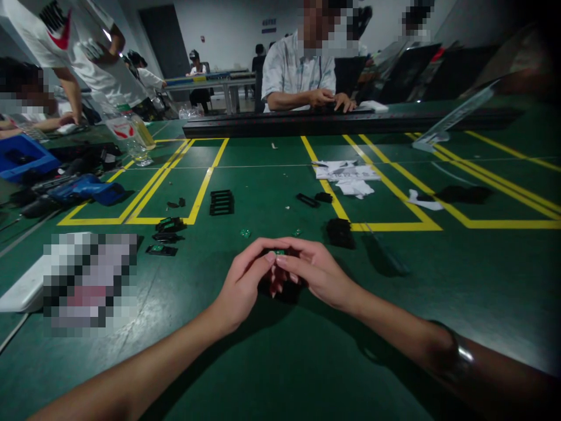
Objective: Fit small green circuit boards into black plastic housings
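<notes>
My left hand and my right hand meet over the green table, both closed around one small black part with a green piece showing at its top between the fingertips. Most of that part is hidden by my fingers. Two tiny green chips lie just beyond my hands. A black plastic block sits right of them. Small black housings and a black slotted holder lie to the far left.
Yellow tape lines mark boxes on the table. White paper scraps lie at mid right. A blue drill, a blue bin and a bottle stand at left. A person works across a long black rail.
</notes>
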Demonstrator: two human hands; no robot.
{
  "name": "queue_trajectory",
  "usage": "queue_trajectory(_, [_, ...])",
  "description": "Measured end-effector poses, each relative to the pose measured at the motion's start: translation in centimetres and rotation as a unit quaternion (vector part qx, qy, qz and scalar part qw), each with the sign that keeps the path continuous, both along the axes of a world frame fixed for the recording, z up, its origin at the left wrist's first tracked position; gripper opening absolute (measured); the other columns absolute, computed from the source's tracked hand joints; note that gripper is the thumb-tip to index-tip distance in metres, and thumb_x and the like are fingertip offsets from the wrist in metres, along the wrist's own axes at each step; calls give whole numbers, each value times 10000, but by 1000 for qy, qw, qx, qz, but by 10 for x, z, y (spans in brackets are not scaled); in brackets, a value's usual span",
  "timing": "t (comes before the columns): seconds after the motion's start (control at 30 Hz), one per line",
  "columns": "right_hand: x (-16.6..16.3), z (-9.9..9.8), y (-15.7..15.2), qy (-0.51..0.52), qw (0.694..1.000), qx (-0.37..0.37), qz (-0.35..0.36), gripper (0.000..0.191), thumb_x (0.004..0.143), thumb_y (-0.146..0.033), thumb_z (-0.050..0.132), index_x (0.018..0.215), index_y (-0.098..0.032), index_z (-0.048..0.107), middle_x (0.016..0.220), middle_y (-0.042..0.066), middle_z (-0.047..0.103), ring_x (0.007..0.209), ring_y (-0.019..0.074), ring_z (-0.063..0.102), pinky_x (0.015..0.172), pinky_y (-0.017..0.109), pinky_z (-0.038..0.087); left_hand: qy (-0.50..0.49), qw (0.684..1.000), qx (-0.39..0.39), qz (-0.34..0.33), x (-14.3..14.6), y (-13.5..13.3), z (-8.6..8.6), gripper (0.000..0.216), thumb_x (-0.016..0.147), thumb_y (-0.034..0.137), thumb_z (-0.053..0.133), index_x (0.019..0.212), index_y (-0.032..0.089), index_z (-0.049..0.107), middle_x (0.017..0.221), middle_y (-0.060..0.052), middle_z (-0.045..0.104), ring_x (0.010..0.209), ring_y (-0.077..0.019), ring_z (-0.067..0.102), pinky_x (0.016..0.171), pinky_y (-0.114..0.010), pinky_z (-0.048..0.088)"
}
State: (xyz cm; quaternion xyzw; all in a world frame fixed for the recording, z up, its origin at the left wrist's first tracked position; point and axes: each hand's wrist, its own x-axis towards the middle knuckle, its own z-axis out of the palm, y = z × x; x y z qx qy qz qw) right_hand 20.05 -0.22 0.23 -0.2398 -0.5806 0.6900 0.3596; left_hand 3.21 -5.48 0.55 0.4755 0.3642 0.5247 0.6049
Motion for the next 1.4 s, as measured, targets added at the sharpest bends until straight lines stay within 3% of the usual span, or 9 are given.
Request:
queue_trajectory(0.23, [0, 0, 2, 8, 1000, -6, 14, 261, 969, -313, 743, 1198, -189, 740, 707, -1, 716, 604, 126, 670, 521, 222, 436, -29, 999, -10, -24, -2, 2, 0, 280, 1032, 323, 576, 1254, 211, 704, 895, -57, 749, 668, -139, 653, 590, -238, 525])
queue_trajectory(0.5, [0, -3, 3, 36, 997, -61, 27, 321, 929, -306, 784, 1220, -189, 719, 806, 19, 751, 592, 134, 686, 548, 261, 562, -58, 997, -28, -32, -3, 4, 2, 278, 1001, 282, 635, 1255, 201, 716, 792, -27, 708, 668, -151, 692, 624, -273, 591])
queue_trajectory(0.77, [1, -4, 4, 46, 996, -63, 39, 286, 958, -272, 756, 1218, -164, 706, 657, -16, 698, 530, 125, 668, 517, 239, 511, -104, 992, -34, -56, -4, 8, 1, 293, 986, 253, 642, 1247, 173, 749, 782, -56, 754, 689, -182, 740, 677, -313, 612])
queue_trajectory(1.0, [2, -3, 5, 56, 996, -57, 36, 230, 977, -239, 723, 1184, -137, 710, 619, -20, 668, 525, 105, 625, 499, 217, 441, -121, 988, -50, -83, -5, 11, 4, 311, 978, 224, 641, 1259, 160, 757, 827, -86, 791, 739, -189, 767, 712, -307, 621])
queue_trajectory(1.4, [-1, 1, 5, 81, 993, -79, 40, 188, 950, -231, 744, 1110, -133, 734, 630, -37, 619, 516, 75, 522, 515, 221, 442, -132, 985, -67, -88, -5, 11, 3, 319, 987, 199, 638, 1281, 164, 756, 902, -109, 814, 831, -206, 797, 755, -294, 624])
